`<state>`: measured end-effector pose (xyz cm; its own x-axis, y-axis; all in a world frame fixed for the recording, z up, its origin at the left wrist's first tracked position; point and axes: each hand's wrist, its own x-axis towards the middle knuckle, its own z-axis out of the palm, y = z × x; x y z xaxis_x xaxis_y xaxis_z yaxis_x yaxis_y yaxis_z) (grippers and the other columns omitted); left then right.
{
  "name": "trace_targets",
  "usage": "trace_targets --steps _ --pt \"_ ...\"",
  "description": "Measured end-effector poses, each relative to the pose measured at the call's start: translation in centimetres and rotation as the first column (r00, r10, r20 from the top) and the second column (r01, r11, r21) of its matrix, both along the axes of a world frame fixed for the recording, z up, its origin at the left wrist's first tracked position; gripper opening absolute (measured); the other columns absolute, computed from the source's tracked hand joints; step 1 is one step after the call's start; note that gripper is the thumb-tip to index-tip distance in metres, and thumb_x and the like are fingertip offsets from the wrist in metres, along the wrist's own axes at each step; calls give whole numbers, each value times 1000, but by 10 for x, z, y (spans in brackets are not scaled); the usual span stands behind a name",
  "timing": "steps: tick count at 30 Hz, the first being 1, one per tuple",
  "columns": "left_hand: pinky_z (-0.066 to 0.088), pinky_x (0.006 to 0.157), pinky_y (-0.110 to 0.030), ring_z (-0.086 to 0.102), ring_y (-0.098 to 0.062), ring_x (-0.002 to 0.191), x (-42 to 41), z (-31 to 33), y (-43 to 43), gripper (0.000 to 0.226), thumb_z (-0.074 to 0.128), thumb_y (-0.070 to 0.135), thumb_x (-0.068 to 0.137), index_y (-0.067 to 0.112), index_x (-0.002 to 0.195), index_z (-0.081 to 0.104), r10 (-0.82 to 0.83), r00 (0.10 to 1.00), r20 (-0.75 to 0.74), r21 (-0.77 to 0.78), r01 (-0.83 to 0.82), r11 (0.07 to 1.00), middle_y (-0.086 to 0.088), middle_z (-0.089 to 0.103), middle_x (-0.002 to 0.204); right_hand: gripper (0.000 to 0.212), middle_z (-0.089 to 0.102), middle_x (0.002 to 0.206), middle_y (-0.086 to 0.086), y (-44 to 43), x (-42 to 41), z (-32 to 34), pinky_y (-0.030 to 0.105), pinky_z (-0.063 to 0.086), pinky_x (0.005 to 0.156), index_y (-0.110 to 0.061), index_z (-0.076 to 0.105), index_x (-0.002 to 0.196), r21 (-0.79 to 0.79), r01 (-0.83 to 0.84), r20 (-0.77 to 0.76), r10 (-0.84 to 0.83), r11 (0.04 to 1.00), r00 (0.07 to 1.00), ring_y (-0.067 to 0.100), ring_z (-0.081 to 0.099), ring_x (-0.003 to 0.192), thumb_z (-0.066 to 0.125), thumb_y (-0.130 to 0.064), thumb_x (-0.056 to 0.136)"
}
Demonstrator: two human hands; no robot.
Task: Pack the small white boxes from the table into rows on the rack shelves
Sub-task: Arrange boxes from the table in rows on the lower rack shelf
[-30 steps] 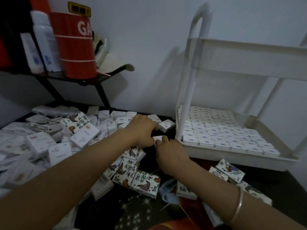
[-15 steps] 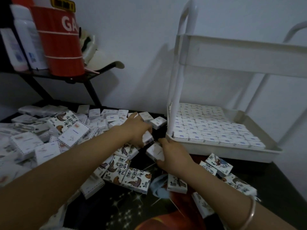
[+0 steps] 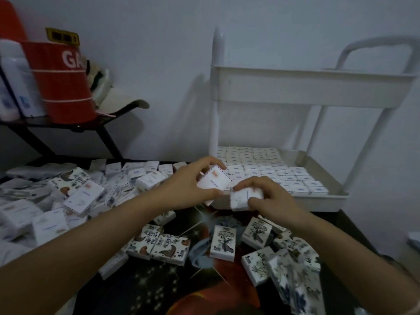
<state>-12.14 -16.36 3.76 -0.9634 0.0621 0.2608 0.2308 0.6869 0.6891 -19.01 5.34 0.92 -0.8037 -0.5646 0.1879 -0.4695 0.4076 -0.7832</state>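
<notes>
Hands meet in front of the white rack (image 3: pixel 318 92), each with a small box. The left hand (image 3: pixel 188 185) has its grip closed around a white box (image 3: pixel 213 180) tilted on one corner, thumb below and fingers curled over the top. The right hand (image 3: pixel 270 198) is clenched on a second white box (image 3: pixel 242 197), held lower and just beside the first, the two nearly touching. Both are lifted off the dark surface (image 3: pixel 159 287) and hang just before the front rim of the lower shelf (image 3: pixel 318 201).

That lower shelf already carries neat rows of packed boxes (image 3: pixel 261 169), laid flat and edge to edge, filling most of its left and middle part. The upper shelf shows only its front wall from this angle; I cannot see what lies inside.

On the surface to the left sits a loose heap of boxes (image 3: pixel 75 192), lying at every angle, some piled on one another. Nearer the person lie more scattered ones, printed face up with dark drawings (image 3: pixel 222 245).

At the back left, a dark side shelf (image 3: pixel 68 126) bears a red tub (image 3: pixel 59 83) with white lettering, a white bottle (image 3: pixel 20 85) beside it and a pale cap (image 3: pixel 120 101) at its edge.
</notes>
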Motion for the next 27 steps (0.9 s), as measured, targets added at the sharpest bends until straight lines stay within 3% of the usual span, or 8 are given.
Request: trace_targets --steps 3,5,7,10,13,16,23,27 --pt "54 83 -31 56 -11 110 -9 0 23 41 68 19 84 51 108 56 -58 995 78 193 42 980 11 55 125 37 52 106 -7 25 -2 2 24 46 64 -44 70 85 -66 58 37 -56 996 998 13 55 84 51 -12 85" --pt "56 86 -42 60 -19 107 -16 1 41 40 62 9 87 46 103 62 -79 992 102 272 48 961 3 58 126 39 56 107 -5 41 -5 3 26 51 67 -39 72 81 -108 101 39 -97 989 995 9 56 89 48 -10 87" --pt "52 92 -48 61 -29 99 -27 1 57 40 55 3 89 40 101 66 -89 991 102 297 55 953 -6 63 117 43 60 107 -6 55 -10 4 23 46 72 -35 74 78 -136 143 28 -140 980 990 -1 54 90 45 -6 88" --pt "50 87 -40 59 -29 95 -45 0 81 40 49 -2 91 31 104 69 -97 991 97 327 61 943 -19 64 112 48 63 103 -8 75 -20 10 14 46 64 -23 77 74 -249 202 140 -171 947 975 -9 56 80 38 -1 89" --pt "50 72 -20 65 -11 79 -69 -3 99 39 47 -2 92 27 106 69 -97 991 97 344 58 937 -9 68 93 50 66 97 -12 96 -34 13 13 47 52 -16 78 75 -297 259 222 -197 919 955 -8 58 67 33 0 91" --pt "50 62 -20 65 -4 71 -97 -5 115 34 50 0 93 26 108 67 -94 991 91 355 56 933 -1 69 85 51 66 93 -7 116 -51 11 12 42 49 -18 78 83 -291 288 235 -224 913 946 -6 56 60 30 -6 98" --pt "49 58 -11 63 1 77 -192 -2 146 28 66 8 86 28 105 63 93 993 -79 383 -55 922 6 64 97 41 61 113 -6 135 -97 4 9 44 56 -27 71 105 -271 368 142 -341 889 929 -10 59 75 33 -11 101" --pt "42 52 -1 58 8 67 -241 -12 162 33 68 7 83 27 108 62 149 985 -92 405 -100 909 8 57 86 38 61 116 -11 137 -119 -3 24 57 73 -36 52 129 -280 412 83 -406 867 910 -1 65 89 48 -14 98"
